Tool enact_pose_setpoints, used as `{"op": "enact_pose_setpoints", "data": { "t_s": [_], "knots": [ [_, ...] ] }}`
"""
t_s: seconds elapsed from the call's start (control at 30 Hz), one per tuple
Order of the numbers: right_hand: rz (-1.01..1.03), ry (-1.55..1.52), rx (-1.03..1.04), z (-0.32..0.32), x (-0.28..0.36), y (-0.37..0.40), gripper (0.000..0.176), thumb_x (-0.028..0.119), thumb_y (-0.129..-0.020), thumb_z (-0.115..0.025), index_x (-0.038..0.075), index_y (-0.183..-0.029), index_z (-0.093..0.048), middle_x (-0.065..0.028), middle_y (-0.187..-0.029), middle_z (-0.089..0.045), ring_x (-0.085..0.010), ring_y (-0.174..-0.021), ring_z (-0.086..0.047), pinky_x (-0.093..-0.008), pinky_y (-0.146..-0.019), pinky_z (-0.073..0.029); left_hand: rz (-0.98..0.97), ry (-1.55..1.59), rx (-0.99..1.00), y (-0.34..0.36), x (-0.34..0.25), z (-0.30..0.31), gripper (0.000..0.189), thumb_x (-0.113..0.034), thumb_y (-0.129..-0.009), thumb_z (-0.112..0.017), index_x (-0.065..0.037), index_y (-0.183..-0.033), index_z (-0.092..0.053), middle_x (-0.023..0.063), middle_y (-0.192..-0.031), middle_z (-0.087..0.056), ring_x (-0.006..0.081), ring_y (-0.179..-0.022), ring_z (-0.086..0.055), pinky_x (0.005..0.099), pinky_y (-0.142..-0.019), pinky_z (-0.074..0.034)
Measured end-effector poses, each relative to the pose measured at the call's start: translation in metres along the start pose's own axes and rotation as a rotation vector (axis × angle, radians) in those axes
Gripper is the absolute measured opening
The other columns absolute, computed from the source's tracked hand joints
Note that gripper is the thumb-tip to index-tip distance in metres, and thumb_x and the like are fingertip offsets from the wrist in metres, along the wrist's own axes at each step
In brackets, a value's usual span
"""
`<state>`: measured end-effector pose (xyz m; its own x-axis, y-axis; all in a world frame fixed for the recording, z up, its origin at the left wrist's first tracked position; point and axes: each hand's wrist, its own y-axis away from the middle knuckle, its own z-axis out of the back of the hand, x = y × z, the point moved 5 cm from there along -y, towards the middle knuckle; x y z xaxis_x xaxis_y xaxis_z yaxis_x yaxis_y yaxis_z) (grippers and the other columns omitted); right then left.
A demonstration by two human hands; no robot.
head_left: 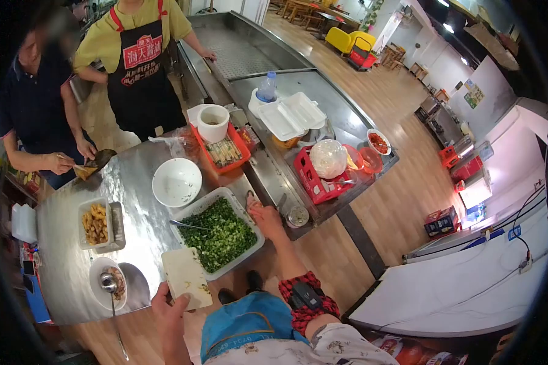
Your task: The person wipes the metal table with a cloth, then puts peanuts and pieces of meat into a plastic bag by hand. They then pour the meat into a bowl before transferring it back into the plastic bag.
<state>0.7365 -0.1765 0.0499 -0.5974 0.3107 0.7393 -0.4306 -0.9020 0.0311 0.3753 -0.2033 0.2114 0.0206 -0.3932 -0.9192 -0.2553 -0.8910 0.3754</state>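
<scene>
My left hand (172,307) grips a flat off-white board (187,277) by its lower edge, thumb on top. Small green bits cling to the board, which overlaps the near left corner of a white tray (263,242). Chopped scallions and darker greens (216,234) fill that tray, and a metal spoon (189,225) lies in them. My right hand (263,218) is closed at the tray's right rim; its fingertips are small and partly hidden.
Fried pieces (95,224) fill a basket on the left. A bowl (117,277) holds a ladle (108,283). Beyond the tray are a white bowl (176,182), an orange bin (242,159) and a red basket (310,182). Across the counter stand two people (143,67) (42,121).
</scene>
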Motion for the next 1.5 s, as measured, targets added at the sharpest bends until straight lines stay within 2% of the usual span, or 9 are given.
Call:
{"op": "enact_pose_setpoints", "data": {
  "t_s": [0.13, 0.33, 0.6, 0.83, 0.93, 1.03, 1.13, 1.3, 1.5],
  "knots": [
    [0.184, -0.053, -0.121, -0.008, -0.021, 0.007, 0.026, 0.006, -0.079, -0.057, 0.007, -0.103, -0.067, -0.0152, -0.096, -0.065, -0.0333, -0.091, -0.061, -0.0384, -0.08, -0.049, -0.013, -0.063, -0.049, -0.004, 0.006, 0.011, 0.035, -0.006, -0.073, -0.062, 0.006, -0.106, -0.056, 0.0099, -0.086, -0.063, 0.0137, -0.068, -0.06, 0.026, -0.051, -0.051],
    [0.086, 0.043, -0.089, 0.011, 0.005, 0.033, 0.029, 0.01, -0.083, -0.055, 0.009, -0.11, -0.065, -0.0162, -0.098, -0.064, -0.0325, -0.091, -0.059, -0.0393, -0.08, -0.047, -0.028, -0.193, -0.219, -0.012, 0.025, 0.039, 0.035, -0.008, -0.074, -0.063, 0.004, -0.106, -0.056, 0.0095, -0.087, -0.061, 0.0129, -0.068, -0.059, 0.0243, -0.049, -0.05],
    [0.103, 0.07, -0.062, 0.004, -0.012, 0.035, 0.028, 0.013, -0.082, -0.055, 0.009, -0.109, -0.065, -0.0207, -0.097, -0.06, -0.0366, -0.09, -0.058, -0.0409, -0.079, -0.047, -0.266, -0.931, -0.52, -0.056, 0.073, 0.079, 0.034, -0.015, -0.069, -0.063, 0.003, -0.097, -0.059, 0.0203, -0.09, -0.06, 0.0377, -0.085, -0.059, 0.0443, -0.075, -0.046],
    [0.199, 0.401, -0.19, 0.009, 0.007, 0.085, 0.036, 0.012, -0.082, -0.053, 0.012, -0.117, -0.061, -0.0188, -0.094, -0.06, -0.0362, -0.092, -0.056, -0.0462, -0.087, -0.04, -0.2, -1.104, -0.579, -0.068, 0.076, 0.064, 0.031, -0.013, -0.069, -0.063, 0.004, -0.094, -0.056, 0.0243, -0.095, -0.056, 0.0431, -0.088, -0.055, 0.0505, -0.079, -0.043],
    [0.204, 0.374, 0.103, 0.031, 0.04, 0.113, 0.022, 0.013, -0.08, -0.053, 0.012, -0.1, -0.064, -0.0181, -0.09, -0.06, -0.0366, -0.083, -0.055, -0.0454, -0.079, -0.043, -0.243, -1.101, -0.486, -0.074, 0.088, 0.07, 0.039, -0.013, -0.071, -0.065, 0.005, -0.104, -0.054, 0.0273, -0.102, -0.055, 0.044, -0.097, -0.053, 0.0494, -0.083, -0.043],
    [0.086, 0.287, 0.362, 0.017, -0.018, 0.146, 0.012, 0.016, -0.081, -0.055, 0.01, -0.088, -0.063, -0.0153, -0.085, -0.063, -0.0328, -0.078, -0.057, -0.0439, -0.07, -0.046, -0.192, -1.202, -0.562, -0.072, 0.098, 0.075, 0.047, -0.014, -0.072, -0.068, 0.005, -0.112, -0.052, 0.0285, -0.109, -0.053, 0.0438, -0.105, -0.051, 0.0472, -0.088, -0.043],
    [-0.056, 0.014, 0.464, 0.036, -0.049, 0.172, 0.014, 0.018, -0.082, -0.056, 0.008, -0.089, -0.063, -0.0139, -0.085, -0.064, -0.0291, -0.079, -0.06, -0.0392, -0.068, -0.049, -0.444, -1.236, -0.75, -0.041, 0.04, 0.016, 0.051, -0.016, -0.073, -0.069, 0.001, -0.117, -0.049, 0.0218, -0.111, -0.053, 0.0388, -0.1, -0.054, 0.0459, -0.087, -0.043],
    [-0.18, -0.224, 0.428, 0.086, -0.079, 0.19, 0.024, 0.018, -0.082, -0.058, 0.004, -0.101, -0.06, -0.0162, -0.091, -0.066, -0.0295, -0.081, -0.065, -0.0349, -0.07, -0.052, -0.352, -0.875, 0.129, -0.055, 0.035, -0.187, 0.071, -0.023, -0.067, -0.078, -0.001, -0.126, -0.046, 0.0187, -0.12, -0.051, 0.0377, -0.116, -0.045, 0.0441, -0.099, -0.038],
    [-0.272, -0.435, 0.249, 0.176, -0.089, 0.164, 0.026, 0.009, -0.079, -0.06, 0.002, -0.104, -0.06, -0.0126, -0.1, -0.063, -0.0213, -0.092, -0.063, -0.0316, -0.079, -0.049, -0.451, -1.003, 0.233, -0.107, 0.073, -0.32, 0.083, -0.028, -0.06, -0.083, -0.003, -0.129, -0.043, 0.0192, -0.122, -0.048, 0.0366, -0.115, -0.044, 0.0419, -0.097, -0.039]
  ]
}}
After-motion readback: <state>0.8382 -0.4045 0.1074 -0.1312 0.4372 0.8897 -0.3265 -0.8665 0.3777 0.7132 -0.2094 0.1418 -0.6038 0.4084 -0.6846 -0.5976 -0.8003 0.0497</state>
